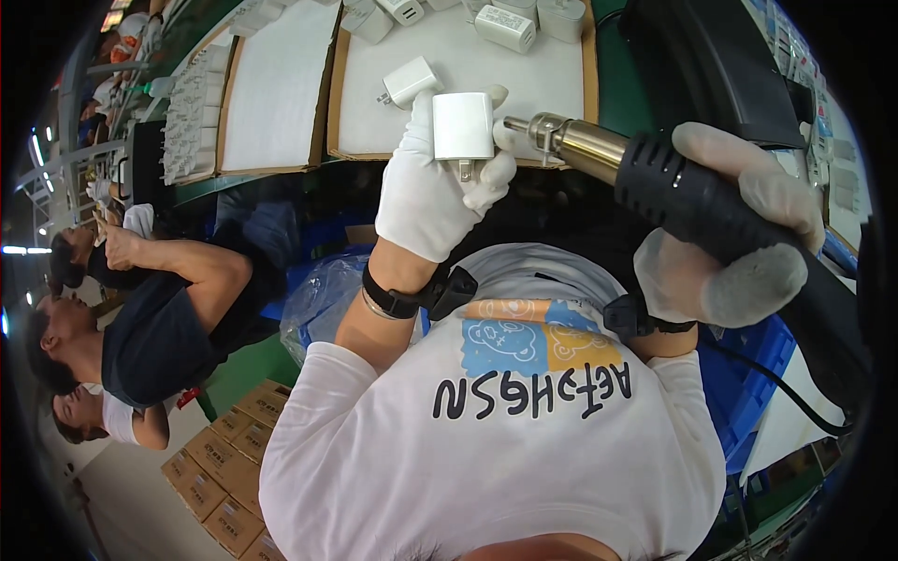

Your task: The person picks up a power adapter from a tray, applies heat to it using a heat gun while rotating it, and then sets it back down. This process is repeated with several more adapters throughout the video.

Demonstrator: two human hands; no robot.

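My left hand (426, 192), in a white glove, holds a white plug adapter (462, 124) upright, its metal prongs pointing down toward me. My right hand (739, 234), also gloved, grips a black heat gun (673, 192). Its metal nozzle (561, 140) points left and ends just beside the adapter's right side. Both wrists carry black bands. Behind the hands lies a cardboard tray (589, 65) lined with a white sheet; a second loose adapter (412, 82) lies on it.
Several more white adapters (505, 26) sit at the tray's far edge; another lined tray (281, 84) and rows of adapters (192, 112) lie left. Other people (159, 327) sit at left above brown cartons (224, 467). A blue crate (748, 374) and black cable (776, 383) are right.
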